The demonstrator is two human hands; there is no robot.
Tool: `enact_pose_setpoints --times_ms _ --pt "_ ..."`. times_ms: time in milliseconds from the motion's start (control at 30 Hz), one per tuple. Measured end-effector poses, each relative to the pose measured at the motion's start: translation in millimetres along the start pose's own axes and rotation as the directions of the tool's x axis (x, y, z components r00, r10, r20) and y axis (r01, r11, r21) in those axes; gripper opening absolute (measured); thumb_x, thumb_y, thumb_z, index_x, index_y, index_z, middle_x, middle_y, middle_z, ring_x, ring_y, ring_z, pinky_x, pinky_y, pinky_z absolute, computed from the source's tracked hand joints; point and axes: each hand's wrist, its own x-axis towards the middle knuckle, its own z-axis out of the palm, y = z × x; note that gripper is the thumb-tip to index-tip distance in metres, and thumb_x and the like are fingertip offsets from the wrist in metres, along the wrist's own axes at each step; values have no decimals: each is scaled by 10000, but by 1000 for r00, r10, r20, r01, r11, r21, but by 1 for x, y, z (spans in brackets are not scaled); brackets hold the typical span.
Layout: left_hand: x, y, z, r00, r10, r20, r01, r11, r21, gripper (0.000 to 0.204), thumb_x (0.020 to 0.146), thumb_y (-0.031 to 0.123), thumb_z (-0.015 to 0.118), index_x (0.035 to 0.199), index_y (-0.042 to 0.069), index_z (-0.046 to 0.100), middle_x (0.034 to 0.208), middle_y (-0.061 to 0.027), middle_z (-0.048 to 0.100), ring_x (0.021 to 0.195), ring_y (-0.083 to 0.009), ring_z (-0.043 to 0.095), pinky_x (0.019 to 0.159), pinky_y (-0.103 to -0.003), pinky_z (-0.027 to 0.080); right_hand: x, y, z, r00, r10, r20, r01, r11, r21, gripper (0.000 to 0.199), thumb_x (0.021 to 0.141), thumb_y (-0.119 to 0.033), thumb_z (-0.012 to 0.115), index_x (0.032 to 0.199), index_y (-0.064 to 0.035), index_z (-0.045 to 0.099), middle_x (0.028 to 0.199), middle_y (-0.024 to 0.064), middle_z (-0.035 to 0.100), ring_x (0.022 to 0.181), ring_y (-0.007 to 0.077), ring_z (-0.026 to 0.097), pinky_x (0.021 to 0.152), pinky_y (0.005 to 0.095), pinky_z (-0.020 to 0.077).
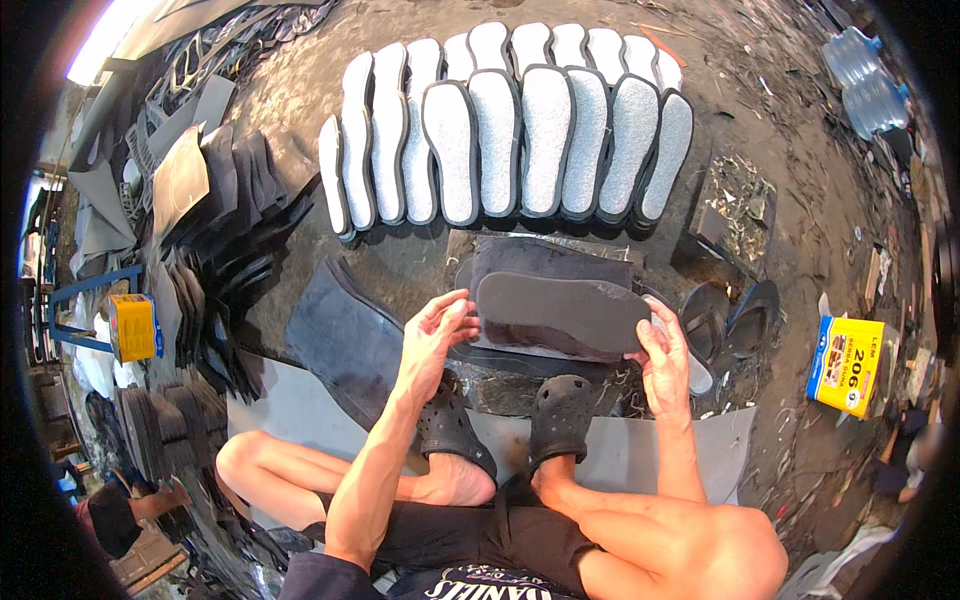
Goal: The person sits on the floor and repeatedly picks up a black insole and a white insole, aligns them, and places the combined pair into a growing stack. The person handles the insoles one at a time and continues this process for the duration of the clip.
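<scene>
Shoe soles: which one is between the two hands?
The dark grey sole, sideways between left hand and right hand; the soles in rows beyond have whitish tops.

Scene was bright; glare clipped white at upper left. Centre looked sharp; fisheye bent edges, corners went black.

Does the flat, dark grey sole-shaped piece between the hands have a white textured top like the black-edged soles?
No, the dark grey sole-shaped piece shows a dark upper face, unlike the white-topped soles.
</scene>
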Motion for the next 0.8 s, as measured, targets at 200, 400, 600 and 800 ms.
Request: enact_pose_setpoints --times_ms 200,400,600,800 --pt "13 -12 -2 992 65 -112 -75 993 -88 307 1077 192 770 1288 -31 775 1096 -57 792 914 -119 722 877 -330 634 -1 11 11 995 -99 15 100 968 -232 451 1063 -252 781 1483 -117 685 1125 52 655 968 134 660 758 295 669" --pt "-1 -22 2 972 81 -222 -33 977 211 358 1004 201 861 1267 -36 805 1048 -81 822 886 -127 726 809 -296 589 0 22 0 981 -185 53 187 856 -483 433 1071 -248 762 1478 -105 720 1088 75 613 941 161 666 774 317 698" --pt "-10 -33 7 943 194 -271 -57 895 443 288 971 164 888 1201 -5 849 921 -56 799 815 -76 695 778 -246 555 -9 28 -3 973 -229 40 206 768 -606 446 1070 -246 763 1496 -121 718 1067 75 602 890 149 658 720 293 636" --pt "-13 -33 10 937 241 -253 -73 844 531 329 987 223 864 1230 1 841 961 -69 811 885 -109 691 831 -281 536 -14 30 -1 978 -207 17 172 759 -628 462 1061 -230 776 1506 -123 711 1070 72 602 882 147 676 711 295 621"
